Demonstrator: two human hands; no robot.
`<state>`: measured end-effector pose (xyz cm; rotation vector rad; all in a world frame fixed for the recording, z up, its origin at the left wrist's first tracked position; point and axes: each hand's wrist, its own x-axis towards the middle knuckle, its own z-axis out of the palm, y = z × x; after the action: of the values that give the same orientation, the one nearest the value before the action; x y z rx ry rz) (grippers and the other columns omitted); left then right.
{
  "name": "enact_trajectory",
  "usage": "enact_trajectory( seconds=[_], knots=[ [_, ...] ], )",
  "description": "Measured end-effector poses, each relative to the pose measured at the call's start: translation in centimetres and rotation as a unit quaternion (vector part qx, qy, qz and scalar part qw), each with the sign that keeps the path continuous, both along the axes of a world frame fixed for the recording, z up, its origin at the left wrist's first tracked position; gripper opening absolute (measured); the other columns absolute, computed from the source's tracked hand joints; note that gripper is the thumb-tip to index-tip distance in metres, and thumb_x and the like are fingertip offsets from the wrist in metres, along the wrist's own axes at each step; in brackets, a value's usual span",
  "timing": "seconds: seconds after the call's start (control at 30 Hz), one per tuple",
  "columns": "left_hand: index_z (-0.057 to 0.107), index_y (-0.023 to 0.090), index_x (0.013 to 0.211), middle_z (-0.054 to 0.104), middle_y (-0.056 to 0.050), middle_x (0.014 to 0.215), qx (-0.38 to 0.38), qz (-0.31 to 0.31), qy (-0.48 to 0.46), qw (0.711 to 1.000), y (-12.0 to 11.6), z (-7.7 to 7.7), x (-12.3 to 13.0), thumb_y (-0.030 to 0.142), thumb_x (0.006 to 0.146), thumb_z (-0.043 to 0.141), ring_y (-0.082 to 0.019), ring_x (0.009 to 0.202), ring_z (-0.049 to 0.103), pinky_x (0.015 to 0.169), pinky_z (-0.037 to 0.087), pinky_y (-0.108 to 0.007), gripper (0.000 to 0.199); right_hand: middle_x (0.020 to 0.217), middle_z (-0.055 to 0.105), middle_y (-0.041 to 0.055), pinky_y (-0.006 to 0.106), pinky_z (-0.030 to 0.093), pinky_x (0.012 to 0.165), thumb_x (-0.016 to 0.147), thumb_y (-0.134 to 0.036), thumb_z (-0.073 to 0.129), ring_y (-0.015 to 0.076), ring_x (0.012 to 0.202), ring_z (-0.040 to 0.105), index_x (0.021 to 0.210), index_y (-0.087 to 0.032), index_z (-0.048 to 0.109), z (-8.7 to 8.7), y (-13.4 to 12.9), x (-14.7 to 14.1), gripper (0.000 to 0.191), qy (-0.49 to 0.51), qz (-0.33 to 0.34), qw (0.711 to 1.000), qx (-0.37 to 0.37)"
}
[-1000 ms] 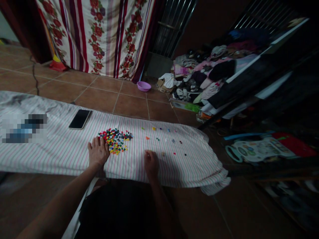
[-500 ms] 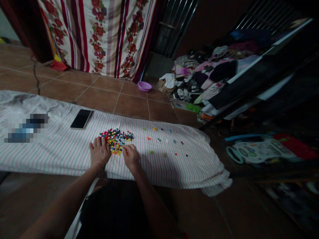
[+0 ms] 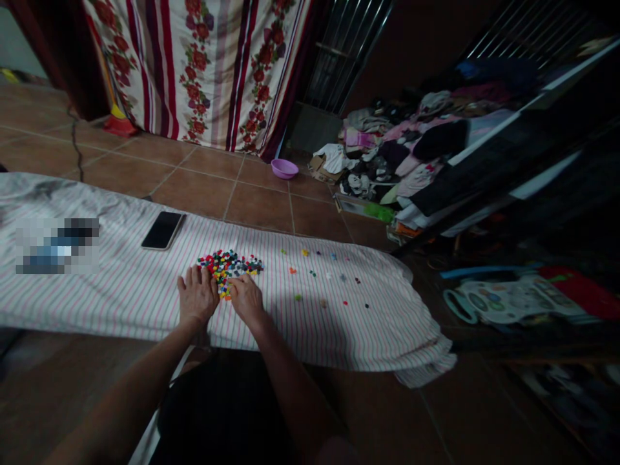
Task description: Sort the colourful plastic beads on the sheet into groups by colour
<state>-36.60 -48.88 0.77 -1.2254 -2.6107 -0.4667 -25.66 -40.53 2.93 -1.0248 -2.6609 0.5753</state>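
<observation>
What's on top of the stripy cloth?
A phone, a pile of colourful little pieces, and scattered pieces beside it. The left hand and right hand are at the pile's near side. Whatever's under the hands or the blurred patch can't be seen.

Both hands (image 3: 199, 296) (image 3: 248, 300) are at the multicoloured pile (image 3: 229, 263).

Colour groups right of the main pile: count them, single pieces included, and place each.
14. Far row, left to right: green, yellow, dark blue, light blue, pink. Middle row: orange, dark green, white, grey, brown. Near row: lime, tan, red, black. The right hand may hide others.
</observation>
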Motion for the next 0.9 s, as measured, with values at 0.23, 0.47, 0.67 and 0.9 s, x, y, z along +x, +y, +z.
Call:
enact_trajectory(
  seconds=[0.23, 0.47, 0.67, 0.9],
  knots=[
    [0.051, 0.003, 0.131, 0.049, -0.028, 0.139, -0.001, 0.002, 0.008, 1.000, 0.0, -0.2, 0.0, 0.034, 0.092, 0.027, -0.039, 0.133, 0.042, 0.108, 0.030, -0.059, 0.055, 0.108, 0.063, 0.0045, 0.025, 0.047, 0.085, 0.094, -0.022, 0.046, 0.0160, 0.098, 0.060, 0.117, -0.029, 0.068, 0.1, 0.6, -0.7, 0.032, -0.024, 0.007, 1.000, 0.001],
    [0.051, 0.004, 0.131, 0.050, -0.027, 0.139, -0.002, 0.004, -0.001, 1.000, 0.1, -0.1, -0.1, 0.034, 0.093, 0.027, -0.039, 0.132, 0.043, 0.108, 0.030, -0.058, 0.054, 0.107, 0.065, 0.0037, 0.023, 0.046, 0.085, 0.094, -0.021, 0.047, 0.0153, 0.100, 0.059, 0.114, -0.029, 0.068, 0.2, 1.3, -0.7, 0.030, -0.011, -0.002, 1.000, -0.020],
    [0.053, 0.006, 0.129, 0.050, -0.025, 0.139, 0.015, 0.003, -0.022, 1.000, 0.0, 0.1, -0.1, 0.032, 0.093, 0.027, -0.036, 0.133, 0.043, 0.110, 0.028, -0.057, 0.052, 0.107, 0.066, 0.0046, 0.024, 0.045, 0.086, 0.095, -0.023, 0.046, 0.0154, 0.098, 0.061, 0.115, -0.026, 0.068, 0.1, 2.1, -0.5, 0.030, -0.001, -0.004, 1.000, -0.012],
    [0.051, 0.005, 0.131, 0.050, -0.024, 0.139, 0.016, 0.004, -0.024, 1.000, 0.0, -0.1, -0.1, 0.033, 0.093, 0.026, -0.037, 0.134, 0.041, 0.111, 0.027, -0.057, 0.054, 0.106, 0.066, 0.0066, 0.024, 0.045, 0.083, 0.094, -0.022, 0.046, 0.0165, 0.094, 0.063, 0.115, -0.023, 0.069, 0.1, 2.7, -0.6, 0.031, 0.000, -0.010, 1.000, -0.016]
  ],
)
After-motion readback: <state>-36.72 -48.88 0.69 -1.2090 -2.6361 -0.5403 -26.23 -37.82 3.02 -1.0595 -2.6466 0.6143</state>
